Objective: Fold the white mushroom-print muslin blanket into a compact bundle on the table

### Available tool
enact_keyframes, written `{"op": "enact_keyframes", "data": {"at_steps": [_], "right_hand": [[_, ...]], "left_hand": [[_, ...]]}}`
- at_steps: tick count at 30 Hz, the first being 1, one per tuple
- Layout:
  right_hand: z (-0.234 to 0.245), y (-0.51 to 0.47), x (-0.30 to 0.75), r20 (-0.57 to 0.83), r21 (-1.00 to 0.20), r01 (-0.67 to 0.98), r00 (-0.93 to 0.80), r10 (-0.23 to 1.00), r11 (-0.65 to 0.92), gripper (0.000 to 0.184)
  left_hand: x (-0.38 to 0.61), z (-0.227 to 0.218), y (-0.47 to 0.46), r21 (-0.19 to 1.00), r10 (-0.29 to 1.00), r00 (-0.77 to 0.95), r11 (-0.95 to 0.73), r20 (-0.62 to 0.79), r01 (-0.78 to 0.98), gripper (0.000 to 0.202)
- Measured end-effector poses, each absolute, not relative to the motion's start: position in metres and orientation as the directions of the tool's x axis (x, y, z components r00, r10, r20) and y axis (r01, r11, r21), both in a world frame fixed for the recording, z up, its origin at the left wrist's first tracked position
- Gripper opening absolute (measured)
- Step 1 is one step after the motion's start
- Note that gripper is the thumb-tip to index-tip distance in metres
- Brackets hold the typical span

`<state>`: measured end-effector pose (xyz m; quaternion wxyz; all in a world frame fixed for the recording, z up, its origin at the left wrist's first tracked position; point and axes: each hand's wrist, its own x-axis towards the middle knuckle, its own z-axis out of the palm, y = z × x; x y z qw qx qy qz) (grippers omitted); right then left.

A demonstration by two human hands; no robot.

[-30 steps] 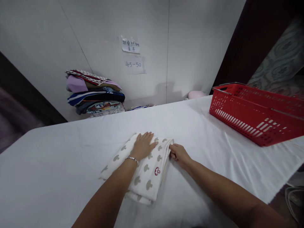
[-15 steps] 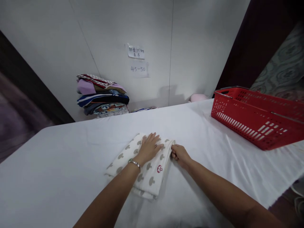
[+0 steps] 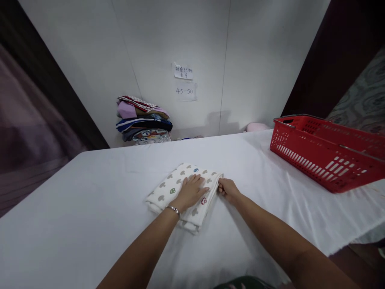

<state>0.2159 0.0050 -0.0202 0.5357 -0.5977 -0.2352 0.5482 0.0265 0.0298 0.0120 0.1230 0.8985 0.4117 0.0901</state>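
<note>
A folded white cloth (image 3: 168, 188) printed with grey-brown mushroom-like shapes and a few coloured ones lies on the white-covered table (image 3: 90, 208). My left hand (image 3: 191, 191) rests flat on top of it, fingers stretched out, a silver bracelet at the wrist. At the cloth's right edge, my right hand (image 3: 227, 189) is closed and pinches the far right corner. The fold layers show along the near edge. My right fingertips are partly hidden.
A red plastic basket (image 3: 313, 160) with metal handles stands at the table's right. Behind the far edge rises a stack of folded fabrics (image 3: 144, 120). Paper signs (image 3: 185, 91) hang on the wall, and a pink object (image 3: 255, 127) shows at the far right edge.
The cloth's far part lies flatter, with blue and green shapes now visible. My left hand still presses on it and my right still grips the corner. The view has shifted slightly left.
</note>
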Motion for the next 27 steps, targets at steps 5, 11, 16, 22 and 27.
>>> {"op": "enact_keyframes", "data": {"at_steps": [5, 11, 16, 22, 27], "right_hand": [[-0.019, 0.003, 0.216, -0.417, -0.897, -0.284, 0.297, 0.859, -0.338, 0.019], [-0.022, 0.001, 0.215, -0.406, -0.906, -0.258, 0.305, 0.861, -0.336, 0.023], [-0.028, 0.000, 0.218, -0.411, -0.905, -0.239, 0.285, 0.866, -0.351, 0.024], [-0.029, 0.001, 0.219, -0.427, -0.899, -0.229, 0.280, 0.860, -0.372, 0.024], [-0.033, 0.003, 0.219, -0.419, -0.905, -0.215, 0.309, 0.854, -0.367, 0.024]], "left_hand": [[-0.029, 0.009, 0.004, 0.186, 0.891, 0.423, -0.450, 0.167, 0.874, 0.046], [-0.064, 0.000, -0.004, 0.271, 0.931, 0.288, -0.344, 0.226, 0.899, 0.038], [-0.076, -0.004, -0.011, 0.389, 0.942, -0.051, -0.087, 0.331, 0.917, 0.040], [-0.099, -0.005, -0.013, 0.535, 0.952, -0.289, 0.194, 0.099, 0.822, 0.051], [-0.098, -0.002, -0.003, 0.588, 0.939, -0.337, 0.235, 0.068, 0.774, 0.037]]}}
